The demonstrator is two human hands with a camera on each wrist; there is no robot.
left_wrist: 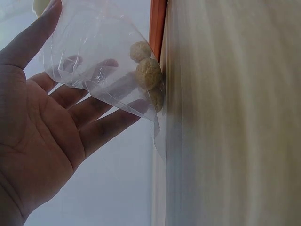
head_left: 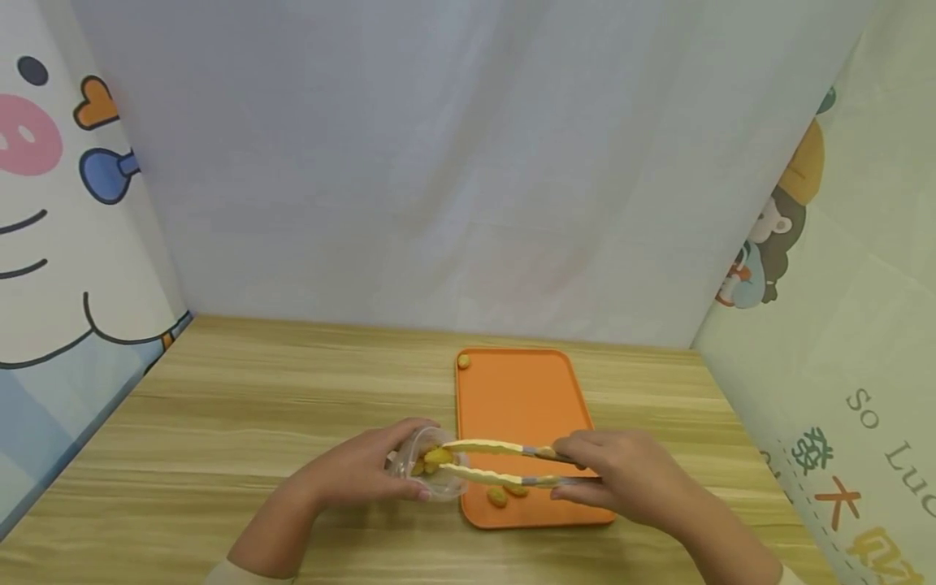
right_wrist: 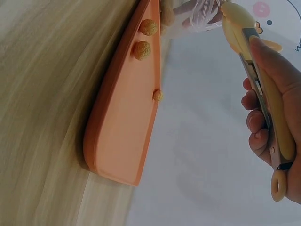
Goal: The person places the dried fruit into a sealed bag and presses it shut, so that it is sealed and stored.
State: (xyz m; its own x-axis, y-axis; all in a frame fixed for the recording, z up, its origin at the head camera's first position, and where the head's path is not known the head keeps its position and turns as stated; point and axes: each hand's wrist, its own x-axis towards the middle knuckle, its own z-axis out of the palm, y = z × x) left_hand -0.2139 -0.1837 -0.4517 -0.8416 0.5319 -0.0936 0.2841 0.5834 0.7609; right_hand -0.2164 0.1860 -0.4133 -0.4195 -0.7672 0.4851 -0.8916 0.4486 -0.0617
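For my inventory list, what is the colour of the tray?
The tray is plain orange; head view shows it best.

Tray (head_left: 519,398) set on bench (head_left: 307,374), curtain (head_left: 395,179) hung behind. One walnut (head_left: 464,361) lodged in tray's far left corner, two walnuts (head_left: 497,496) near front edge. Container (head_left: 442,490), walnuts inside, held at tray's left edge; tongs (head_left: 483,446) held above tray, tips at container.

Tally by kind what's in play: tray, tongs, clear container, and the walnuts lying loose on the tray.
Orange tray: 1
Tongs: 1
Clear container: 1
Walnuts on the tray: 3
Total: 6, leaving out the container's contents.
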